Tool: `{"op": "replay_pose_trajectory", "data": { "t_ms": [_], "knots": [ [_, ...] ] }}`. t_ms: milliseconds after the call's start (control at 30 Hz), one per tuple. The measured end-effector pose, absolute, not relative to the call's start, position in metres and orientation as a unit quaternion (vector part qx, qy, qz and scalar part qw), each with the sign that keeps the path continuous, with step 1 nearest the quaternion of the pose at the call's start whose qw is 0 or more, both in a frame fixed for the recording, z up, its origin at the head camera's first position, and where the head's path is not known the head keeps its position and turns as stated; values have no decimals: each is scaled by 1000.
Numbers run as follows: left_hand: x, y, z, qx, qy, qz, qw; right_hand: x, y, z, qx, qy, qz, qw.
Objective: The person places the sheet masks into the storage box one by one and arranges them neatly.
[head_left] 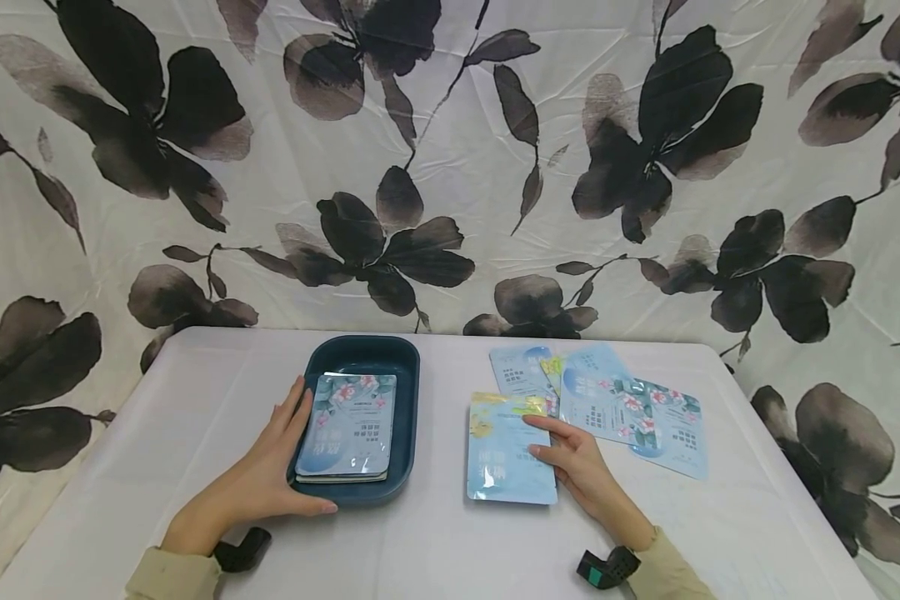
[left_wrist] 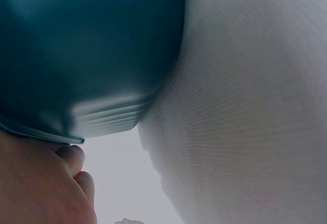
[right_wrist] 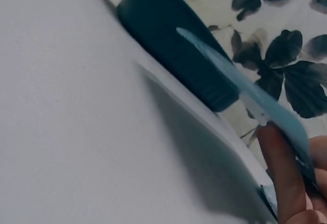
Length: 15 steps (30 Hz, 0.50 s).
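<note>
My left hand (head_left: pixel 270 475) rests along the left side of a dark teal plastic tray (head_left: pixel 403 467), fingers at the rim and thumb at its front edge. Inside the tray lies a stack of light blue flat packets (head_left: pixel 347 429) with pink flowers printed on the top one; they look like sheet mask sachets. My right hand (head_left: pixel 581 467) pinches the right edge of a light blue sachet (head_left: pixel 506 458) with a yellow band at its top. In the right wrist view this sachet (right_wrist: pixel 245 86) is lifted above the table, casting a shadow, with a finger and thumb on either side.
Several more sachets (head_left: pixel 671 433) lie fanned and overlapping at the back right of the white-covered table (head_left: pixel 435 550). Behind the table hangs a floral cloth (head_left: pixel 450 167). Black devices are strapped at both wrists.
</note>
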<state>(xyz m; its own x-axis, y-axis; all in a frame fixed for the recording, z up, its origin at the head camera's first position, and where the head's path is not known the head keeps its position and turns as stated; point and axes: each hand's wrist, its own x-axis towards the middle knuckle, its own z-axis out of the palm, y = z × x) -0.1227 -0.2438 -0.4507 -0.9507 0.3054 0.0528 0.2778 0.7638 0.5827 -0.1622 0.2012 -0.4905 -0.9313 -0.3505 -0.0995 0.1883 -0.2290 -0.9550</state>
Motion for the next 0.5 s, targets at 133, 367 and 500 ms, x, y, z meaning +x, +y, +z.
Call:
{"op": "replay_pose_trajectory", "data": {
  "t_ms": [133, 367, 500],
  "knots": [
    [-123, -245, -450, 157, 938, 307, 22, -165, 193, -491, -97, 587, -788, 160],
    [-123, -244, -451, 159, 938, 307, 23, -168, 179, -484, -143, 558, -804, 151],
    [-124, -244, -451, 160, 937, 308, 22, -170, 169, -479, -162, 543, -809, 154]
  ]
}}
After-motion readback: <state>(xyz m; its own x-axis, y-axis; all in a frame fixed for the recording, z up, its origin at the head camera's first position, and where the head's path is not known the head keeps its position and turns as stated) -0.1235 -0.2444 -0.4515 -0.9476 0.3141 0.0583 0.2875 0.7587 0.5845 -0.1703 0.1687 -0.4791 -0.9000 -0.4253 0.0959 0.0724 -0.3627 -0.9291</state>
